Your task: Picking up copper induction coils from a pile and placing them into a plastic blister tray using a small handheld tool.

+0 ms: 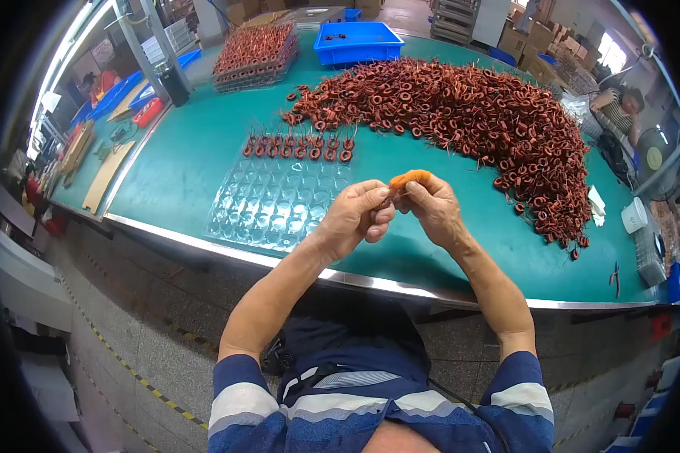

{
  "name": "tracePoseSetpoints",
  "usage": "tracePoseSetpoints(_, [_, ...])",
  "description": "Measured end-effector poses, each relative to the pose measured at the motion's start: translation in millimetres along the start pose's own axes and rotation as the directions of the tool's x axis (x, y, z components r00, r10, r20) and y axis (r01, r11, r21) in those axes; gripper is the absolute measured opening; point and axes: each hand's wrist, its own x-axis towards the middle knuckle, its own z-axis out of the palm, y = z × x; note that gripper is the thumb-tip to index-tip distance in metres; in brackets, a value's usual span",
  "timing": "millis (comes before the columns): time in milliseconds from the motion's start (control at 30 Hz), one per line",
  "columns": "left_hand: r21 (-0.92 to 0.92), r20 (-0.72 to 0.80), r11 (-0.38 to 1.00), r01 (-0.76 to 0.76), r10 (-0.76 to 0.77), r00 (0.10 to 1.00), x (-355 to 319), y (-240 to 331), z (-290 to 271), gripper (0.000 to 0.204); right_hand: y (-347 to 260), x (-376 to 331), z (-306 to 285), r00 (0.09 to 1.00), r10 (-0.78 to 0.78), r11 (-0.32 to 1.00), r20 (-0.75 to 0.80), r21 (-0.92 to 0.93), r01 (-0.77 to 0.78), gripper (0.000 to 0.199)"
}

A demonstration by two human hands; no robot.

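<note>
Over the green table, my left hand (pixel 355 215) and my right hand (pixel 434 208) meet at their fingertips. Both are closed in a pinch on one small reddish-brown wire-wound ring coil (pixel 389 201), mostly hidden by the fingers. An orange covering (pixel 412 179) wraps a finger of my right hand. Left of my hands lies a clear plastic tray (pixel 268 204) with round pockets. Its far rows hold several ring coils (pixel 301 152) with wire leads pointing up; the nearer pockets hold none. A large heap of the same coils (pixel 461 106) spreads beyond and right of my hands.
Stacked filled trays (pixel 255 57) stand at the far left, beside a blue bin (pixel 358 44). Pliers (pixel 614 279) and a white cup (pixel 634 216) are at the right. A metal edge (pixel 370 285) runs along the table front. Another person (pixel 621 113) sits at the far right.
</note>
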Motion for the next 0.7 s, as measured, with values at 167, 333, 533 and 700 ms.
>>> tracePoseSetpoints(167, [0.128,-0.292,0.981,-0.142,0.175,0.940,-0.6,-0.9,6.7,0.021,-1.6,1.9,-5.5,0.914,-0.029,0.973,-0.406,-0.222,-0.067,0.034])
tracePoseSetpoints(333, [0.435,-0.294,0.882,-0.183,0.332,0.896,-4.5,-5.2,6.1,0.026,-8.6,-2.1,6.3,0.943,-0.052,0.941,-0.328,-0.331,-0.063,0.032])
tracePoseSetpoints(533, [0.599,-0.229,0.782,-0.169,0.369,0.901,0.5,-14.9,6.1,0.031,-3.7,-3.2,17.5,0.963,0.015,0.946,-0.268,-0.309,-0.100,0.030])
tracePoseSetpoints(700, [0.619,-0.174,0.769,-0.161,0.333,0.927,2.6,-17.4,9.0,0.029,-8.2,-1.0,11.1,0.962,0.099,0.969,-0.255,-0.194,-0.151,0.033])
